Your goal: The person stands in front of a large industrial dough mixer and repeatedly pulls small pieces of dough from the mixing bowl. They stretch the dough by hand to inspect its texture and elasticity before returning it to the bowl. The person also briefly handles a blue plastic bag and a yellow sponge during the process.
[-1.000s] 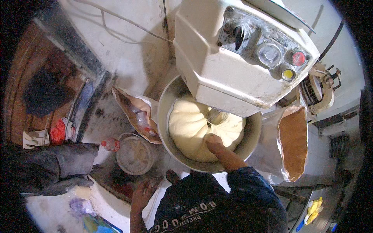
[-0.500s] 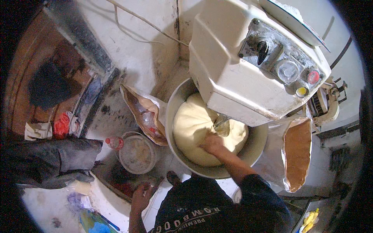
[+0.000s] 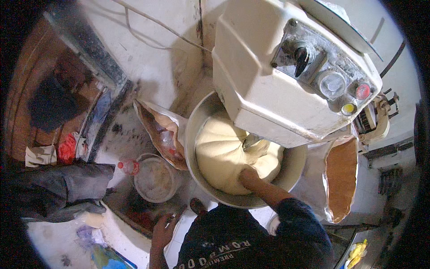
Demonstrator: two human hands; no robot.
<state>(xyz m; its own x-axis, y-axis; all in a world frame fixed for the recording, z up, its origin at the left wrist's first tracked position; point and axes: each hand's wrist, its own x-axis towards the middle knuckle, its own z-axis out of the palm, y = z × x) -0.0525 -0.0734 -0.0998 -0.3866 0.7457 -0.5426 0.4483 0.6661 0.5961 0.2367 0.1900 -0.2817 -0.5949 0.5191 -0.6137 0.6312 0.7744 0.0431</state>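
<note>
from where i'm standing, nearest is the person's dark shirt (image 3: 224, 237), just this side of the mixer bowl (image 3: 293, 166). l. hand (image 3: 164, 231) hangs low, left of the bowl & well apart from it, fingers part curled, w/ a small white bit by them; too tiny to id, can't tell if it's gripped. r. hand (image 3: 251, 179) comes over the bowl's near rim & presses on the dough (image 3: 219, 150); fingertips hidden, so can't tell if the grip's wide or narrow. dough = pale, creased lump, sits in the bowl, fills most of it, up against a metal part (image 3: 253, 143) nr bowl center.

left of bowl, on the floor: round bucket (image 3: 155, 179) + clear bottle (image 3: 130, 167) w/ red on it. open paper bags either side of bowl: left bag (image 3: 154, 130) w/ clear plastic inside, right bag (image 3: 341, 179) brown inside. over the bowl's far side: off-white mixer head (image 3: 251, 76), w/ black knob (image 3: 302, 60). behind bowl, pale wall (image 3: 152, 27).
</note>
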